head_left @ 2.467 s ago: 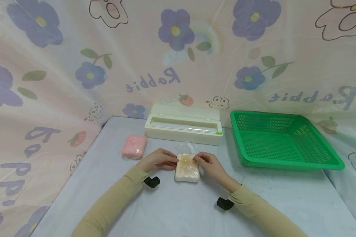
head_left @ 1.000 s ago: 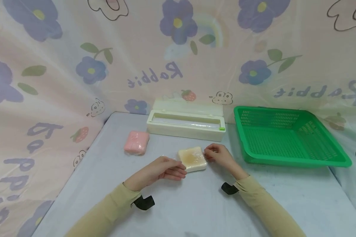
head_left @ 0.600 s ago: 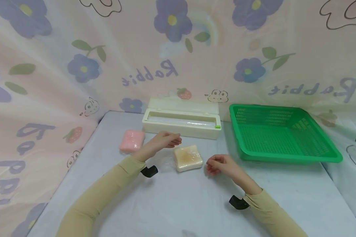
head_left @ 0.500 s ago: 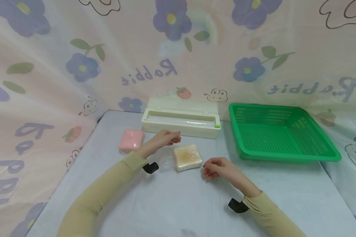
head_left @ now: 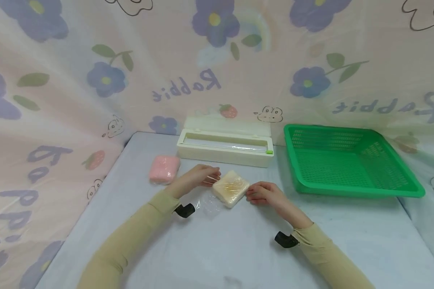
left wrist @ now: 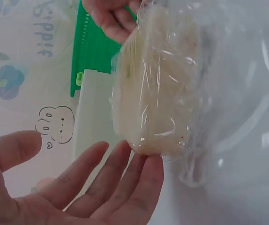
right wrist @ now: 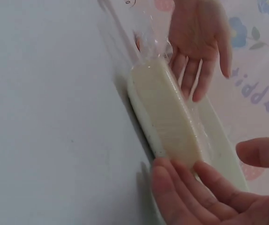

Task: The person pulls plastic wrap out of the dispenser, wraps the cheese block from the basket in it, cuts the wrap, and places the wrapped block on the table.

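A cream bread slice (head_left: 230, 188) with a browned middle, wrapped in clear film, lies turned cornerwise on the table. My left hand (head_left: 203, 176) is at its left side, and in the left wrist view the fingertips (left wrist: 151, 164) touch its end with the thumb held apart. On the opposite side my right hand (head_left: 269, 196) lays its fingertips (right wrist: 161, 171) against the wrapped edge, thumb also away. Loose clear film (head_left: 209, 204) spreads from the slice toward the lower left. Neither hand grips the slice.
A pink film-wrapped slice (head_left: 164, 169) lies left, close to my left forearm. Behind the hands stands a cream cling film dispenser (head_left: 224, 155) with its lid raised. A green plastic basket (head_left: 358, 192) is at the right, and a patterned curtain hangs behind the table.
The bread slice has been turned from square-on to cornerwise, its loose film now pointing lower left. Both hands left it and came back to its sides.
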`<state>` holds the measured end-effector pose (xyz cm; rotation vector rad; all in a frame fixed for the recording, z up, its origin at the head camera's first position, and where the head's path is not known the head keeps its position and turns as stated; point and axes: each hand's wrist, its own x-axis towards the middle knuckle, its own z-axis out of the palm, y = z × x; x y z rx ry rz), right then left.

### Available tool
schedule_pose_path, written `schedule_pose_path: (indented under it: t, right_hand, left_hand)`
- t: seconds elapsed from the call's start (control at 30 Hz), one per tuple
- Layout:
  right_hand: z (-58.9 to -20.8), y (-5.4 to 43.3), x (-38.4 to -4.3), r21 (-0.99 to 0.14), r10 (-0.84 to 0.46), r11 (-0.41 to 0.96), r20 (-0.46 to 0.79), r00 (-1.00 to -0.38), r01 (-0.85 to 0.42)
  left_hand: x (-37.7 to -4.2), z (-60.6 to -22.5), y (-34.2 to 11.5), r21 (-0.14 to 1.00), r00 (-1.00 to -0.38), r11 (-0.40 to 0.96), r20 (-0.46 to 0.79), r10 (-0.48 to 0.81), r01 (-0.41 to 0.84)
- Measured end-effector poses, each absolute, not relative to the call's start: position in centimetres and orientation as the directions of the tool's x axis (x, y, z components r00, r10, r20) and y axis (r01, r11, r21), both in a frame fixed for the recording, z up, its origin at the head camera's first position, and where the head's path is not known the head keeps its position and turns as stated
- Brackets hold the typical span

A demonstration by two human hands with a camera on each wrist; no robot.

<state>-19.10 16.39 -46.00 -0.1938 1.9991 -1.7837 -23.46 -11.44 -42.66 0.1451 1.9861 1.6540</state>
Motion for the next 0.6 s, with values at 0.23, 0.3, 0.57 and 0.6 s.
schedule_pose_path:
  t: [0.23,0.3,0.57,0.6]
  right_hand:
    - [-46.4,16.2,-21.1,-0.964,-0.406,0.05,-0.258,-0.877,0.261]
    - [-46.4,16.0,-21.6,-0.962,-0.406,0.037,-0.261,-0.876,0.269]
    - [-46.4,15.6,-22.5,-0.971,-0.412,0.064,-0.235,-0.88,0.229]
    - [-46.4,15.6,-22.4,-0.975,-0.417,0.082,-0.22,-0.882,0.205]
  left_hand:
    - [-20.6,-44.2,-12.5,0.95,-0.861,0.002,-0.285,0.422,-0.313]
    - [-20.0,-44.8,-12.5,0.939,-0.867,-0.09,-0.265,0.421,-0.331]
    - [-19.7,-46.6,-12.1,0.896,-0.889,-0.2,-0.321,0.326,-0.397]
    - [-19.9,-46.6,-12.1,0.894,-0.89,-0.195,-0.334,0.312,-0.404]
